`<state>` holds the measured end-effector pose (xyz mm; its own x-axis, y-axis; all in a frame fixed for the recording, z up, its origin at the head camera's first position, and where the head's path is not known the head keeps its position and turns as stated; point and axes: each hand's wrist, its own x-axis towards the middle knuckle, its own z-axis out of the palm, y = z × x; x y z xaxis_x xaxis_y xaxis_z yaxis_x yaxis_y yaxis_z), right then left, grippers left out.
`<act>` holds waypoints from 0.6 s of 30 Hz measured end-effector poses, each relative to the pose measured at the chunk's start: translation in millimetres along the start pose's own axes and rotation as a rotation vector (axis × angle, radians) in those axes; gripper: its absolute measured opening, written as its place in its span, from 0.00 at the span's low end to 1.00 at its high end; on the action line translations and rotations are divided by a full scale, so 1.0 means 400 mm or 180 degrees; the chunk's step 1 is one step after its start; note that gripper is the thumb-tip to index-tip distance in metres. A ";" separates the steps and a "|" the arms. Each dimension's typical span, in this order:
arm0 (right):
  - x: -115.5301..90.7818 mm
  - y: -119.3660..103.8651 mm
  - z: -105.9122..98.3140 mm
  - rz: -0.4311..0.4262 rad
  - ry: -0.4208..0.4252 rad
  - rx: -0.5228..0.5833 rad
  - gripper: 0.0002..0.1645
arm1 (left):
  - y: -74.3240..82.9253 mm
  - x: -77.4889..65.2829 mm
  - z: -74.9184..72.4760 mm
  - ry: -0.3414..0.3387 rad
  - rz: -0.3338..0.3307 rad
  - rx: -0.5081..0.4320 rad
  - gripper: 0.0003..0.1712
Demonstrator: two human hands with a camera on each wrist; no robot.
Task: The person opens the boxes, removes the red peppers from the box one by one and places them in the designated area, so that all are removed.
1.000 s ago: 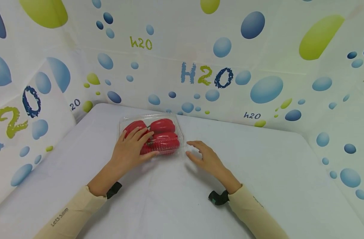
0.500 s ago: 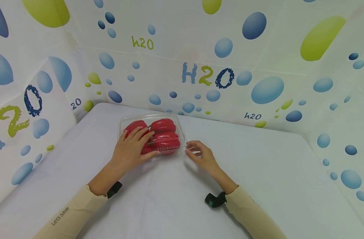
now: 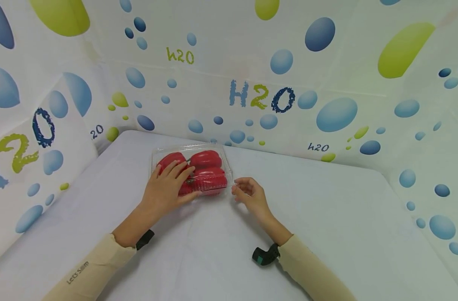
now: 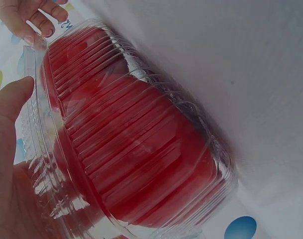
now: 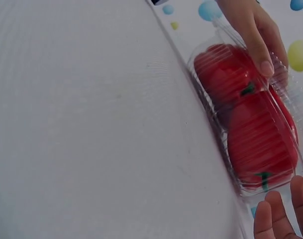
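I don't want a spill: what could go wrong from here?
The right hand is at the right edge of the box; whether it grips is unclear, so it may slip off. The left hand rests on its clear top; pressing harder could dent it. Peppers sit inside; if it opened and tipped, some might roll onto the table.

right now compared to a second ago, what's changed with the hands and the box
The right hand has drawn its thumb and fingers closer together near the right edge of the clear box, and its wrist has shifted left; whether it grips the box is unclear. The left hand still rests on top; box and red peppers have not visibly moved.
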<state>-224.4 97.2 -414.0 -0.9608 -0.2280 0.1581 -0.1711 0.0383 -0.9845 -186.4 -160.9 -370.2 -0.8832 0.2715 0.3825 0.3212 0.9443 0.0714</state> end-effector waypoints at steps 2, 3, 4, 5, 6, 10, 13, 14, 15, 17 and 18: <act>0.001 0.003 0.001 0.0053 0.0011 0.0073 0.16 | 0.001 0.000 0.001 0.0026 0.0007 0.0008 0.44; 0.002 0.005 0.001 0.0081 0.0017 0.0104 0.16 | 0.001 -0.001 0.002 0.0036 0.0007 0.0008 0.44; 0.002 0.006 0.001 0.0105 0.0023 0.0116 0.16 | 0.001 -0.001 0.002 0.0045 0.0009 0.0015 0.44; 0.002 0.007 0.001 0.0121 0.0024 0.0122 0.15 | 0.002 -0.001 0.002 0.0051 0.0012 0.0024 0.44; 0.002 0.007 0.001 0.0141 0.0028 0.0130 0.15 | 0.002 -0.001 0.003 0.0053 0.0013 0.0030 0.44; 0.002 0.005 0.001 0.0181 0.0016 0.0135 0.15 | 0.003 -0.001 0.003 0.0067 0.0014 0.0043 0.44; 0.001 0.001 0.002 0.0204 -0.0011 0.0170 0.16 | 0.003 -0.002 0.001 0.0069 0.0011 0.0041 0.44; 0.001 0.000 0.002 0.0210 -0.0020 0.0182 0.16 | 0.003 -0.002 -0.001 0.0067 0.0010 0.0037 0.44; 0.001 0.000 0.003 0.0219 -0.0028 0.0189 0.16 | 0.003 -0.002 -0.001 0.0065 0.0007 0.0030 0.44; 0.001 0.000 0.002 0.0237 -0.0051 0.0191 0.17 | 0.002 -0.003 -0.002 0.0063 0.0000 0.0018 0.44; 0.002 0.002 0.002 0.0239 -0.0061 0.0181 0.17 | 0.001 -0.003 -0.002 0.0058 -0.0007 0.0011 0.44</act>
<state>-225.1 96.3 -414.6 -0.9659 -0.2452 0.0828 -0.0856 0.0007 -0.9963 -185.0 -161.2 -370.0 -0.8776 0.2659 0.3990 0.3179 0.9456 0.0692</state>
